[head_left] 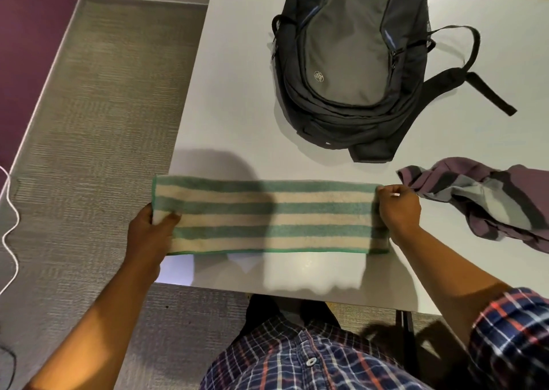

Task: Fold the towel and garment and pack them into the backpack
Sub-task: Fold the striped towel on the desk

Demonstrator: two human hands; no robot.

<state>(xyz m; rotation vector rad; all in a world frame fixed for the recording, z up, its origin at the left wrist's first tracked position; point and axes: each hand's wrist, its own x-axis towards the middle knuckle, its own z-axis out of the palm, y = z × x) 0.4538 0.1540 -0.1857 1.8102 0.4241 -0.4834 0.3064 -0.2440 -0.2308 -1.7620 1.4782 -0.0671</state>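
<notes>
A green and cream striped towel [273, 216] lies folded into a long band across the near part of the white table [234, 98]. My left hand [151, 229] grips its left end, thumb on top, just past the table's left edge. My right hand [399, 208] pinches the towel's right end. A purple, grey and white striped garment [487, 199] lies crumpled to the right of that hand. The grey and black backpack [350, 60] lies flat at the far middle of the table, its zippers shut as far as I can see.
The backpack's straps [472, 72] trail out to the right. Grey carpet [89, 122] runs along the left of the table, with a white cable [10, 220] on it. The table's near edge is right at my body.
</notes>
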